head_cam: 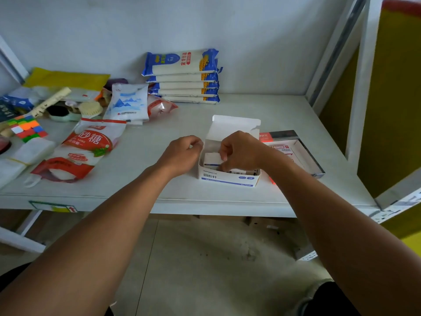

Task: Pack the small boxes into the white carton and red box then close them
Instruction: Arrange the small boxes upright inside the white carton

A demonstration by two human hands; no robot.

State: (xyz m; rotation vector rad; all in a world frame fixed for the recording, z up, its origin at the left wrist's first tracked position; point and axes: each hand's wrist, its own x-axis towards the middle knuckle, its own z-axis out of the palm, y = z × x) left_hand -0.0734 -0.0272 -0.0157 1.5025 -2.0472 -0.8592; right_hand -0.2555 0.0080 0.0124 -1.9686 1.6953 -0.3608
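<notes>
The white carton (225, 177) with blue print stands open on the white shelf (159, 144), its lid flap (234, 126) raised at the back. Small white boxes (241, 172) lie inside it. My right hand (241, 149) reaches into the carton and pinches one small white box (211, 158). My left hand (184, 153) presses against the carton's left wall with curled fingers. The red box (296, 151) lies open just right of the carton, partly hidden by my right forearm, with small boxes inside.
A red and white sugar bag (84, 149) lies left of my hands. Behind are a blue and white pouch (127, 103), stacked noodle packs (184, 76), a puzzle cube (27, 127) and clutter at far left. A yellow panel (391, 99) stands at right.
</notes>
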